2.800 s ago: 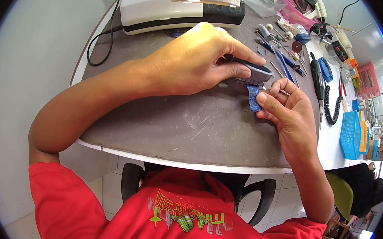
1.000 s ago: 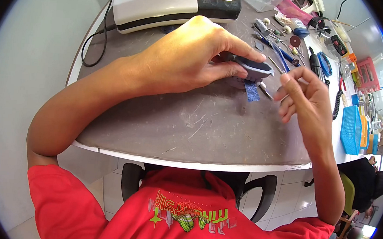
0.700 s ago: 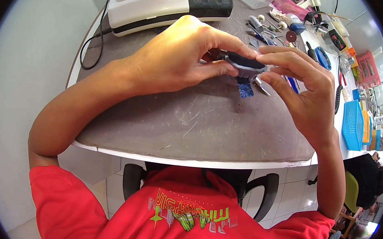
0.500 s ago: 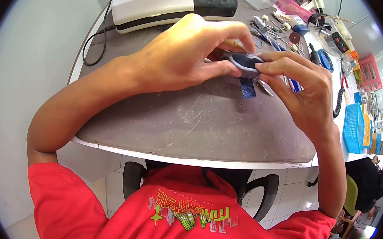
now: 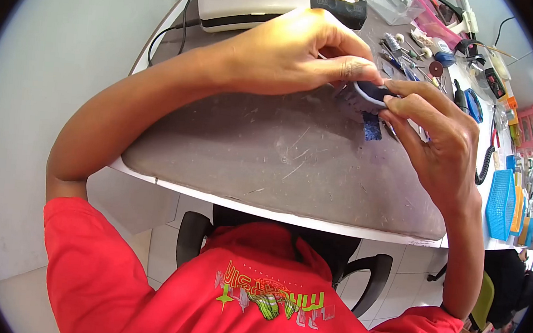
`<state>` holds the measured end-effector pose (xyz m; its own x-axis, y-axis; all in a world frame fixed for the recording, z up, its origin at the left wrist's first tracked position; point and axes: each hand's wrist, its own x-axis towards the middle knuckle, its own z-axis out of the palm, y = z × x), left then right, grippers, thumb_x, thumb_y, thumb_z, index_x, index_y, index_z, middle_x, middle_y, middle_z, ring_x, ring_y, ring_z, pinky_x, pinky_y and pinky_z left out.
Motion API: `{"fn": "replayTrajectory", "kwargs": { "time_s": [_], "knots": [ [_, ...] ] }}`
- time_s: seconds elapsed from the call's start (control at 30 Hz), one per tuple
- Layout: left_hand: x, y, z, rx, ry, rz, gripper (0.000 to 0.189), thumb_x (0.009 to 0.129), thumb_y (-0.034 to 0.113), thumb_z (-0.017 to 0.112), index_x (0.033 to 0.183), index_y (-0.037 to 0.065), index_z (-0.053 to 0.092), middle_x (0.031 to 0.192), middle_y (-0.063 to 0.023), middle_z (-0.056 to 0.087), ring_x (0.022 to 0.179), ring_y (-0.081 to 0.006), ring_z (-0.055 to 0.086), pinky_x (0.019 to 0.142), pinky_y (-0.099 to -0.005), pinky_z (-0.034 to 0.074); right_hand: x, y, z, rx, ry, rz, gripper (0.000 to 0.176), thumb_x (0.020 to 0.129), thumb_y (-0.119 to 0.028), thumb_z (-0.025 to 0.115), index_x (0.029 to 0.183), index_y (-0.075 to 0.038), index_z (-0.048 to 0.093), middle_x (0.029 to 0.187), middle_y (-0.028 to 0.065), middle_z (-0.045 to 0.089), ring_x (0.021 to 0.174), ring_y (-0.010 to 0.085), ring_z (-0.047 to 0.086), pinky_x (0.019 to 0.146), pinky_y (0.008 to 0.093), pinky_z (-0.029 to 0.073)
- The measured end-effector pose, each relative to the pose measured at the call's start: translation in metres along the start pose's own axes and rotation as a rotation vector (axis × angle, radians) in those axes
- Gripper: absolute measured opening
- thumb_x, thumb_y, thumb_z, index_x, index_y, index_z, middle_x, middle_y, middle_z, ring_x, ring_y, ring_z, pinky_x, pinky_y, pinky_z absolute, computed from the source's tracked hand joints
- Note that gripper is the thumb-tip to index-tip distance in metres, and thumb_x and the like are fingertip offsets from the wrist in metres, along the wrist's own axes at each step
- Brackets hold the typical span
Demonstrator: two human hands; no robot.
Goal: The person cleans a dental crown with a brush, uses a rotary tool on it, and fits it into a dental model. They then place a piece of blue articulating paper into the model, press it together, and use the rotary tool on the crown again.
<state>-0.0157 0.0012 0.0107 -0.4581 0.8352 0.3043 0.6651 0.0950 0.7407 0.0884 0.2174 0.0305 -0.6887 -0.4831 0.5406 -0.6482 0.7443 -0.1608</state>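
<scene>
Head view: left hand (image 5: 288, 52), right hand (image 5: 437, 142) pinch dark piece (image 5: 372, 92).

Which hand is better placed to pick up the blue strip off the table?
Probably the right. Both hands pinch the dark piece, but the right hand lies just beside the blue strip, while the left hand sits farther back, beyond the piece.

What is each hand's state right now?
Left hand: closed, pinching the small grey piece.
Right hand: closed, fingertips gripping the same piece's other side.
</scene>
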Motion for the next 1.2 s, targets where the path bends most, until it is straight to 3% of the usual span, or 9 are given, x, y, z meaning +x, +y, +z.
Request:
{"fn": "replayTrajectory", "kwargs": {
  "time_s": [0.07,0.23,0.3,0.4,0.63,0.7,0.93,1.13,1.2],
  "knots": [
    [0.002,-0.003,-0.003,-0.054,-0.026,-0.050,0.029,0.092,0.027,0.064,0.108,0.003,0.071,0.079,-0.0015,0.067,0.071,-0.0070,0.055,0.068,-0.0248,0.047,0.000,0.000,-0.001,-0.022,-0.017,-0.012,0.013,0.075,-0.001,0.074,0.084,-0.001,0.064,0.091,0.0099,0.069,0.067,0.0258,0.066,0.058,0.0326,0.052],
    [0.005,0.006,-0.009,-0.289,-0.089,-0.182,0.025,0.090,0.020,0.066,0.107,0.001,0.070,0.085,-0.0024,0.068,0.074,-0.0085,0.059,0.073,-0.0218,0.049,-0.003,-0.003,-0.002,-0.035,-0.041,0.016,0.013,0.077,0.002,0.074,0.087,0.001,0.067,0.096,0.0122,0.070,0.075,0.0210,0.068,0.066,0.0296,0.055],
    [0.007,0.019,-0.021,-0.573,-0.270,-0.370,0.030,0.096,0.019,0.061,0.118,-0.001,0.062,0.086,-0.0004,0.065,0.077,-0.0043,0.057,0.071,-0.0199,0.047,-0.005,-0.005,0.001,-0.041,-0.038,0.012,0.013,0.076,0.002,0.074,0.087,0.001,0.067,0.096,0.0123,0.070,0.075,0.0211,0.068,0.066,0.0296,0.055],
    [0.009,0.014,-0.013,-0.487,-0.255,-0.347,0.027,0.096,0.018,0.061,0.114,-0.002,0.063,0.087,-0.0011,0.065,0.077,-0.0045,0.056,0.069,-0.0198,0.046,-0.006,-0.007,0.003,-0.191,0.003,-0.125,0.015,0.075,0.004,0.074,0.090,0.003,0.068,0.098,0.0135,0.070,0.077,0.0223,0.069,0.067,0.0287,0.055],
    [0.005,0.024,-0.015,-0.483,-0.240,-0.262,0.025,0.096,0.015,0.060,0.113,-0.003,0.063,0.092,-0.0036,0.066,0.081,-0.0068,0.057,0.074,-0.0218,0.047,-0.008,-0.010,0.007,-0.279,0.036,-0.169,0.014,0.076,0.003,0.074,0.089,0.003,0.068,0.097,0.0133,0.070,0.077,0.0214,0.069,0.067,0.0279,0.055],
    [0.003,0.020,-0.012,-0.489,-0.206,-0.245,0.025,0.096,0.015,0.060,0.113,-0.003,0.063,0.093,-0.0040,0.067,0.082,-0.0072,0.058,0.075,-0.0221,0.048,-0.009,-0.012,0.006,-0.234,0.006,-0.061,0.014,0.076,0.003,0.074,0.089,0.002,0.068,0.097,0.0133,0.070,0.077,0.0213,0.069,0.068,0.0282,0.055],
    [0.000,0.019,-0.008,-0.444,-0.198,-0.165,0.025,0.095,0.016,0.061,0.112,-0.002,0.063,0.094,-0.0035,0.067,0.081,-0.0069,0.058,0.074,-0.0214,0.047,-0.012,-0.012,0.008,-0.276,0.062,-0.184,0.015,0.075,0.005,0.074,0.089,0.004,0.067,0.098,0.0141,0.070,0.079,0.0222,0.069,0.069,0.0287,0.055],
    [0.006,0.026,-0.008,-0.358,-0.142,-0.323,0.025,0.097,0.019,0.059,0.112,-0.001,0.064,0.088,-0.0009,0.065,0.079,-0.0052,0.056,0.071,-0.0205,0.044,-0.010,-0.002,0.009,-0.020,0.100,0.011,0.014,0.073,0.001,0.074,0.081,0.000,0.063,0.094,0.0103,0.069,0.075,0.0263,0.068,0.064,0.0304,0.054],
    [0.007,0.028,-0.017,-0.338,-0.273,-0.355,0.028,0.097,0.020,0.058,0.114,-0.001,0.063,0.087,-0.0003,0.065,0.076,-0.0047,0.055,0.070,-0.0183,0.043,-0.011,-0.005,0.012,-0.093,0.114,-0.030,0.014,0.074,0.001,0.074,0.081,0.000,0.062,0.093,0.0102,0.069,0.075,0.0260,0.067,0.064,0.0300,0.054]
  ]
}}
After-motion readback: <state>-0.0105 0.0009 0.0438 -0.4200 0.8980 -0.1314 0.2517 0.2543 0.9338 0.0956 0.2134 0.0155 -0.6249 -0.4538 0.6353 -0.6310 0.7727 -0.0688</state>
